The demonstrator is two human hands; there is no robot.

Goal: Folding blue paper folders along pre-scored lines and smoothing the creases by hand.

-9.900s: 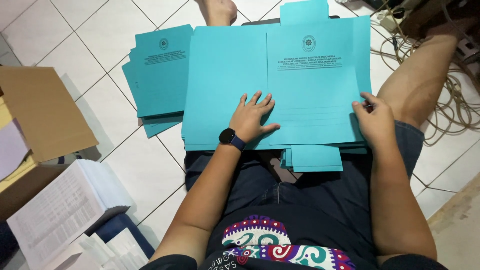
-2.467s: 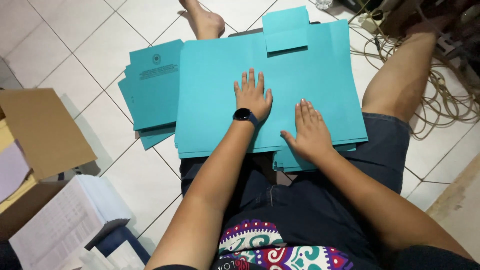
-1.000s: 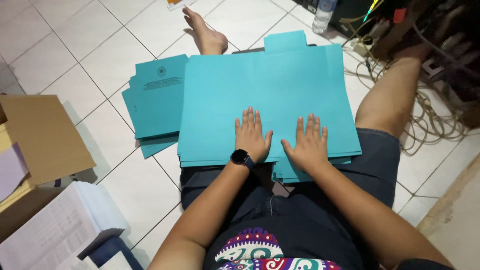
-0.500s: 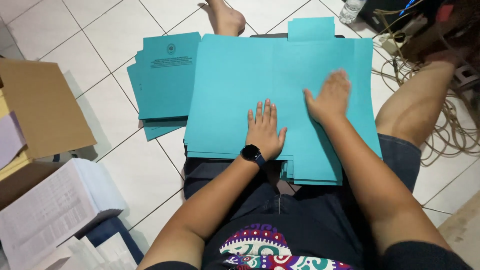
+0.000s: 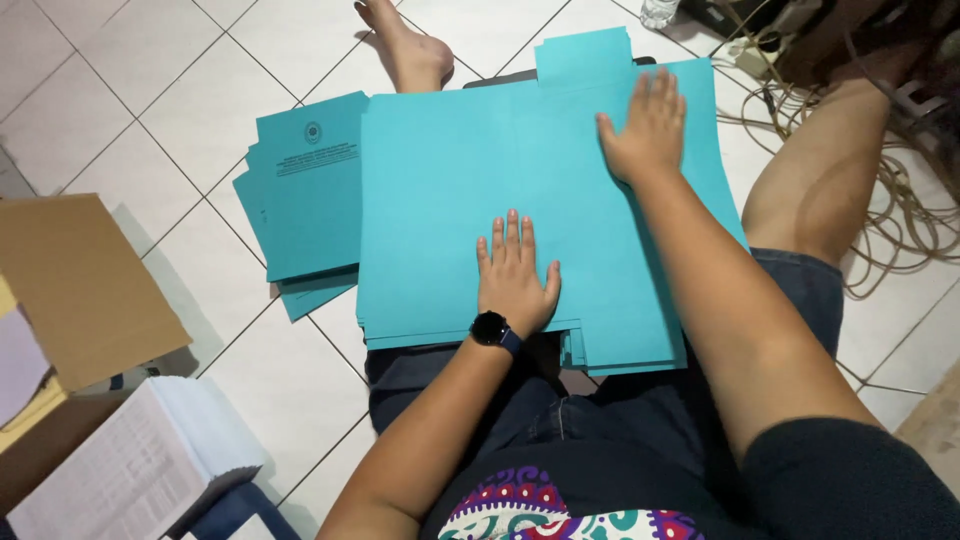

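Head view: both hands [image 5: 515,270] flat, perhaps hiding the teal folder's [image 5: 440,200] fold.

Black wristwatch [image 5: 489,328], dark denim shorts [image 5: 600,420]

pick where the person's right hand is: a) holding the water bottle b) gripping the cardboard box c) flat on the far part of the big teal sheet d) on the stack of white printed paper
c: the right hand lies flat, palm down, on the far part of the big teal sheet, well beyond the left hand.
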